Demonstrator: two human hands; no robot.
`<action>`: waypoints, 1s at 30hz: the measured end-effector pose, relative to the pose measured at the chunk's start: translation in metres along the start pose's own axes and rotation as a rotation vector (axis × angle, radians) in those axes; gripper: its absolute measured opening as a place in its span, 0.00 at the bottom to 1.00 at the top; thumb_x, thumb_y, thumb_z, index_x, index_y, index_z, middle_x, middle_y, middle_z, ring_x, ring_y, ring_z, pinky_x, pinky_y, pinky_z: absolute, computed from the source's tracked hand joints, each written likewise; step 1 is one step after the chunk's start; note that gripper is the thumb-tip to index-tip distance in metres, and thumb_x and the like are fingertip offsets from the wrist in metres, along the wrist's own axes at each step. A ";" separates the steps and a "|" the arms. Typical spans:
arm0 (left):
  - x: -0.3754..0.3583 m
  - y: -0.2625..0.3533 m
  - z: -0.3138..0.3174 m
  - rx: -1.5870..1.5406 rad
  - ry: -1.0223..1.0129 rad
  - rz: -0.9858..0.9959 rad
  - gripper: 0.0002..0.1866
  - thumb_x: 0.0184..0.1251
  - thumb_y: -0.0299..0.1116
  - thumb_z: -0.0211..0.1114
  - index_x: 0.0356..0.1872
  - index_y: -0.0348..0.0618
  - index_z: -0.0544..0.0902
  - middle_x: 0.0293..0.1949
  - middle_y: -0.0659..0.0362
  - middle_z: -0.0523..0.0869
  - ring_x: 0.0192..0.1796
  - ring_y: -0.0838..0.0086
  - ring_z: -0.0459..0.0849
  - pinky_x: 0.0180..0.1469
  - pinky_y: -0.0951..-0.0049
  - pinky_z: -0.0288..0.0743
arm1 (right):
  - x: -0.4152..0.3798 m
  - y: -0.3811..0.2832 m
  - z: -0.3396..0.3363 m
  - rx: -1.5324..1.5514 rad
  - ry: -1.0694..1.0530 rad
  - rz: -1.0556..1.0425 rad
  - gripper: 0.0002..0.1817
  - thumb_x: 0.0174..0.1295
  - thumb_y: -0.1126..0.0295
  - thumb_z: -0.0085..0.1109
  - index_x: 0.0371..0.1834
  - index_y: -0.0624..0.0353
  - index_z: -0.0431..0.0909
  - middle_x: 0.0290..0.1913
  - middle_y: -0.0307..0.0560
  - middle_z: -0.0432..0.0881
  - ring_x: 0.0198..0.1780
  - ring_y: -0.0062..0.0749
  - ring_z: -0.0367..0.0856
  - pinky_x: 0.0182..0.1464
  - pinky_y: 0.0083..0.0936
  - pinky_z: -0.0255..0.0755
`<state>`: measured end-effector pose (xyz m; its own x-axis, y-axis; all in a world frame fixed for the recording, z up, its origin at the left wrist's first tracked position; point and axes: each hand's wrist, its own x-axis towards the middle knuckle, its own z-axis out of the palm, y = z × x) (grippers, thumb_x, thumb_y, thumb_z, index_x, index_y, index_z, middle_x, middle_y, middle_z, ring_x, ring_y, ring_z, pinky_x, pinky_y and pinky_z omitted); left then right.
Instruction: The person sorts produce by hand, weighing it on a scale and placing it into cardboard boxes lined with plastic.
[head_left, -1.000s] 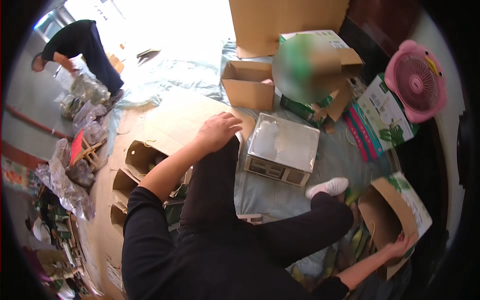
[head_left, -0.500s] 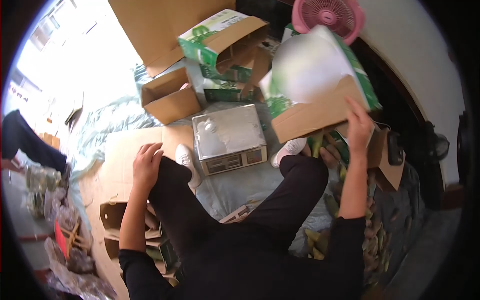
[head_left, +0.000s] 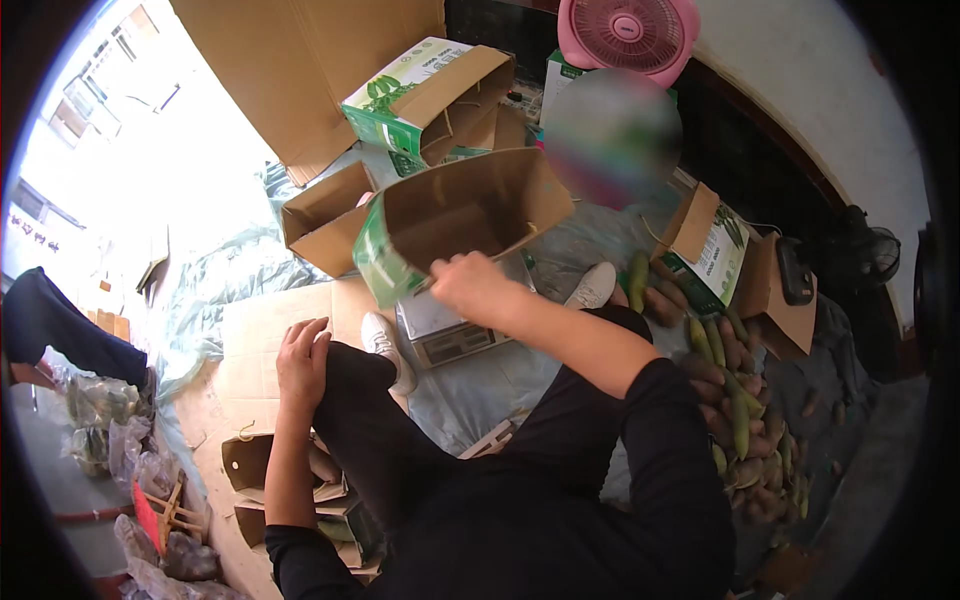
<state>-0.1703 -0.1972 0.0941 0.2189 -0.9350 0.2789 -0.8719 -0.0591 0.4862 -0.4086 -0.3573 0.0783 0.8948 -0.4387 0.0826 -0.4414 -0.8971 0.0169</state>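
Note:
Above the metal scale (head_left: 455, 335), my right hand (head_left: 478, 288) grips the near edge of an open cardboard box (head_left: 465, 205) with green printed sides. The box's open top faces me and its inside looks bare. It covers much of the scale's plate. My left hand (head_left: 303, 362) rests by my left knee, fingers apart, holding nothing. Close to the scale's left stands another open brown box (head_left: 325, 215).
Long green vegetables and brown tubers (head_left: 740, 410) lie heaped at the right. A green-white box (head_left: 710, 250) and a pink fan (head_left: 628, 30) stand beyond. Packed boxes (head_left: 250, 465) sit by my left leg. A person's dark-clothed leg (head_left: 65, 330) shows at far left.
My right hand has carried the box from the right to the left, over the scale, and its open side now shows. The heap at the right is uncovered. My left hand has barely moved.

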 end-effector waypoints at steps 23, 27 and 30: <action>-0.002 0.002 -0.002 -0.003 0.023 -0.016 0.10 0.61 0.30 0.58 0.42 0.40 0.81 0.41 0.51 0.82 0.46 0.58 0.79 0.48 0.64 0.72 | 0.029 0.015 0.065 0.413 0.116 0.055 0.06 0.48 0.75 0.54 0.26 0.48 0.77 0.36 0.39 0.77 0.45 0.36 0.75 0.49 0.37 0.69; 0.001 0.001 0.002 0.000 0.021 0.002 0.10 0.61 0.29 0.58 0.42 0.39 0.81 0.41 0.50 0.82 0.47 0.57 0.79 0.49 0.63 0.72 | 0.007 0.055 0.084 0.163 0.223 0.158 0.05 0.51 0.73 0.54 0.26 0.48 0.78 0.35 0.39 0.78 0.46 0.35 0.75 0.56 0.44 0.64; 0.002 0.003 0.003 -0.001 0.002 0.004 0.10 0.61 0.28 0.57 0.42 0.38 0.81 0.42 0.50 0.81 0.47 0.56 0.79 0.49 0.63 0.72 | 0.001 0.070 0.088 -0.046 0.094 0.238 0.06 0.54 0.70 0.53 0.28 0.47 0.80 0.33 0.37 0.79 0.46 0.33 0.75 0.60 0.53 0.58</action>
<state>-0.1739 -0.2003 0.0935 0.2160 -0.9345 0.2828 -0.8724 -0.0546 0.4857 -0.4329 -0.4249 -0.0078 0.7559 -0.6289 0.1818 -0.6437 -0.7647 0.0307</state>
